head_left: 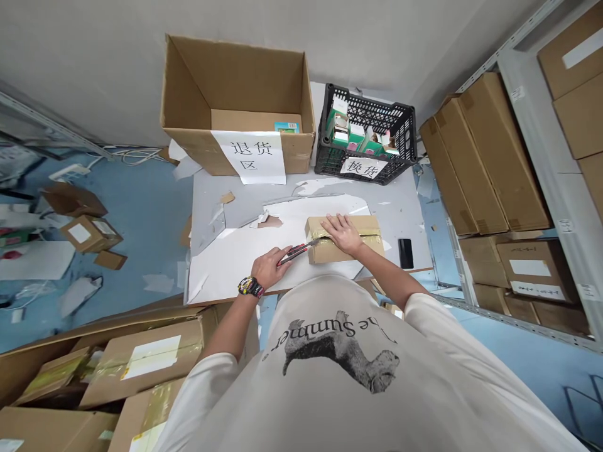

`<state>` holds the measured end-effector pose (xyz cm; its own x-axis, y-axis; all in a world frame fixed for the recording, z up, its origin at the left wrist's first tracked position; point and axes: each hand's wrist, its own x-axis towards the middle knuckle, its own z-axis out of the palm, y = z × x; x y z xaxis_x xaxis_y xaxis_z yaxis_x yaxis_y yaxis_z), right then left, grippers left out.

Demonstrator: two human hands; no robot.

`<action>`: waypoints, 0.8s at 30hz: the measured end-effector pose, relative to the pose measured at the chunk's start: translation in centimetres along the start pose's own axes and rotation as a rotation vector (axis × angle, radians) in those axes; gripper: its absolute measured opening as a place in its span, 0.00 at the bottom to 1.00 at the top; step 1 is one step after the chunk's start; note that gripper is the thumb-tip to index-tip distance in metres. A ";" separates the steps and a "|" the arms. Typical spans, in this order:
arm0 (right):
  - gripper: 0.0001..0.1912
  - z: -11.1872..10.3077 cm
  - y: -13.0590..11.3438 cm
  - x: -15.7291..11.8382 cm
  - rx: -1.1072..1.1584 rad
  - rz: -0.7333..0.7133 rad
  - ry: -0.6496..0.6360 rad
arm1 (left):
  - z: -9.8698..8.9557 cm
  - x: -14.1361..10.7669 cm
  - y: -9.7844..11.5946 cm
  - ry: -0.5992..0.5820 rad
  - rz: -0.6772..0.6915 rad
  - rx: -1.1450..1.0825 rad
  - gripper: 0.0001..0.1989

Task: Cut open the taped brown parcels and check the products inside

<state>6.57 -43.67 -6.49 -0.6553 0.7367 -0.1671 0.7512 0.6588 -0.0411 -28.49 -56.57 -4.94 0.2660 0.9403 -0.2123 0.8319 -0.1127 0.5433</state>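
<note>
A small taped cardboard box (346,252) lies on the table before me, its top seam partly slit at the left end. My left hand (269,267), with a colourful watch at the wrist, is closed around a red-and-black utility knife (293,252). The blade end of the knife touches the box's left end at the seam. My right hand (343,235) lies on top of the box with its fingers spread, pressing near the slit. Its palm hides part of the seam.
Behind stand a large open carton (188,147) with a paper sign and a black crate (325,164) holding small green-white boxes. A phone (406,253) lies at the right of the worn white table (226,263). Cartons (146,351) fill the lower left; shelved boxes (499,150) stand right.
</note>
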 end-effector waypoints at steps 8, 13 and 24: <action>0.37 -0.9 -0.6 -0.1 0.012 0.037 -0.057 | 0.1 -0.1 0.4 0.015 -0.016 0.015 0.30; 0.39 -1.2 -0.8 -0.2 0.020 0.042 -0.092 | 0.3 -0.2 0.0 0.036 -0.026 -0.014 0.30; 0.36 -1.0 -0.6 -0.1 0.013 0.038 -0.068 | 0.0 -0.3 -0.1 0.037 -0.047 -0.023 0.29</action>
<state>6.09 -43.98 -5.48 -0.6196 0.7488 -0.2355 0.7767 0.6282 -0.0459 -28.69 -56.81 -4.95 0.2084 0.9556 -0.2081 0.8317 -0.0612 0.5518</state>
